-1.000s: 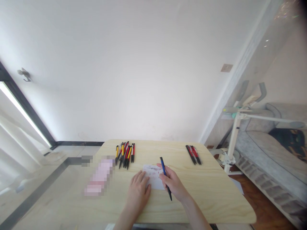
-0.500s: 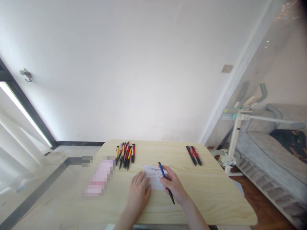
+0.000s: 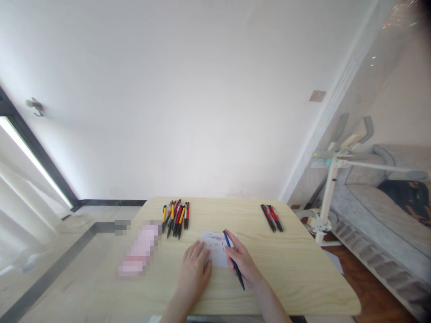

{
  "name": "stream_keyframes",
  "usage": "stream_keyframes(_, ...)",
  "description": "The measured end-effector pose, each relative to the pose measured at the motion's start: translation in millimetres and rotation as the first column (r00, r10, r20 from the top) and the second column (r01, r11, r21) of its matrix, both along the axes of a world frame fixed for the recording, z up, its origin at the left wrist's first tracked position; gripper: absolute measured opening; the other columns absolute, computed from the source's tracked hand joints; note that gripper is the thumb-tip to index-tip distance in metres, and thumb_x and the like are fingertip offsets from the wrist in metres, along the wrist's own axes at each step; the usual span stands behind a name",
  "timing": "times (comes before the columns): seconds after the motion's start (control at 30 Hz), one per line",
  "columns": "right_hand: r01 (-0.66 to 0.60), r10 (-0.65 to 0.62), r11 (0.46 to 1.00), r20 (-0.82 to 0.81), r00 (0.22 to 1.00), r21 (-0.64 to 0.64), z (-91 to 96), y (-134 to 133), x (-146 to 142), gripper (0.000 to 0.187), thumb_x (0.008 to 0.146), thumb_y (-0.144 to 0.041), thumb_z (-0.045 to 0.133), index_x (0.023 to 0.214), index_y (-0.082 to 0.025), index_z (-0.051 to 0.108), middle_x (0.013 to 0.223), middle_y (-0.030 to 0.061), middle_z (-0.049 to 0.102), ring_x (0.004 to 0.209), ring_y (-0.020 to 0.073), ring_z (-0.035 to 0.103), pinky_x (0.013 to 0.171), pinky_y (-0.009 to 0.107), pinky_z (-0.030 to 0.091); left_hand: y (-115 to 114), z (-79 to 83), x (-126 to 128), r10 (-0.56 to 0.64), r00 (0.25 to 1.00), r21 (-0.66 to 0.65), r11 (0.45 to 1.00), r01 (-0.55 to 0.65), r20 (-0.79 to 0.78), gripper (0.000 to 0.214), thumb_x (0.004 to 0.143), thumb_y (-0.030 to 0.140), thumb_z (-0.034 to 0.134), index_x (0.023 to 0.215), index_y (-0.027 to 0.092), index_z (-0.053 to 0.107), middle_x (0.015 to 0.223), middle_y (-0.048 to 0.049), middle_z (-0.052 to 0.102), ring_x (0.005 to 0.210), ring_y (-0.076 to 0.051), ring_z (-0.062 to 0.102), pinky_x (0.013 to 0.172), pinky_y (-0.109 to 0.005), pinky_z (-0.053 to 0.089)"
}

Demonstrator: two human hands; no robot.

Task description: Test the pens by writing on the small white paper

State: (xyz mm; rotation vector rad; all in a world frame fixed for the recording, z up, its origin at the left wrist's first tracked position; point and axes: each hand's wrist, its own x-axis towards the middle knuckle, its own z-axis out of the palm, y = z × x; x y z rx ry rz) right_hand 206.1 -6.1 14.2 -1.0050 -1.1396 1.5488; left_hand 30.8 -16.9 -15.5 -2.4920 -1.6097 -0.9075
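Note:
My right hand (image 3: 243,260) grips a blue and black pen (image 3: 238,268), its dark end pointing toward me and its upper end by my fingertips. Under it lies a small white sheet of paper (image 3: 217,255) with dark and reddish scribbles. My left hand (image 3: 194,264) rests flat over the sheet's left edge, fingers stretched out, holding nothing. Beyond it, to the left, is a loose pile of pens (image 3: 175,219) in yellow, red and black. A smaller group of red and black pens (image 3: 272,218) lies at the right.
The light wooden table (image 3: 296,278) stands close to a white wall (image 3: 215,112). A pixelated pink patch covers part of the table's left side. To the right are a white exercise machine (image 3: 328,202) and a grey sofa (image 3: 377,215). A white curtain (image 3: 23,215) hangs at the left.
My right hand has shifted slightly, and the pen's upper end sits a little lower and nearer my index finger. My left hand and the pen groups stay in place.

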Motion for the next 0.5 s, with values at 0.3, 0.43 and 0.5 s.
stream_keyframes(0.3, 0.069, -0.070, 0.997, -0.035, 0.997, -0.032, -4.4, 1.3, 2.2, 0.075, 0.072, -0.035, 0.060, 0.136, -0.016, 0.025, 0.041, -0.0101, 0.045, 0.031, 0.0047, 0.031, 0.031, 0.013, 0.025, 1.7, -2.5, 0.5, -0.001, 1.000, 0.037, 0.999, 0.001, -0.001, 0.024, 0.076, 0.017, 0.050, 0.098, 0.022, 0.060, 0.112, -0.0088, 0.059, 0.109, -0.027, 0.050, 0.089, -0.047, 0.043)
stream_keyframes(0.43, 0.112, -0.115, 0.993, -0.057, 0.992, -0.046, -8.5, 2.9, 1.7, 0.078, 0.069, -0.036, 0.061, 0.135, -0.015, 0.026, 0.038, -0.0108, 0.043, 0.029, 0.0047, 0.029, 0.028, 0.013, 0.024, 2.6, -4.5, -0.4, -0.004, 1.000, 0.048, 0.999, 0.005, -0.016, 0.024, 0.076, 0.018, 0.050, 0.098, 0.021, 0.060, 0.112, -0.0094, 0.059, 0.108, -0.027, 0.051, 0.088, -0.048, 0.044)
stream_keyframes(0.5, 0.125, -0.128, 0.991, -0.074, 0.989, -0.048, -10.0, 3.0, 1.9, 0.076, 0.069, -0.035, 0.061, 0.135, -0.016, 0.028, 0.039, -0.0108, 0.044, 0.029, 0.0043, 0.029, 0.028, 0.013, 0.023, 2.7, -5.0, -0.8, -0.010, 1.000, 0.046, 0.999, 0.011, -0.022, 0.024, 0.077, 0.018, 0.050, 0.099, 0.021, 0.059, 0.112, -0.0094, 0.059, 0.108, -0.027, 0.051, 0.088, -0.048, 0.044)
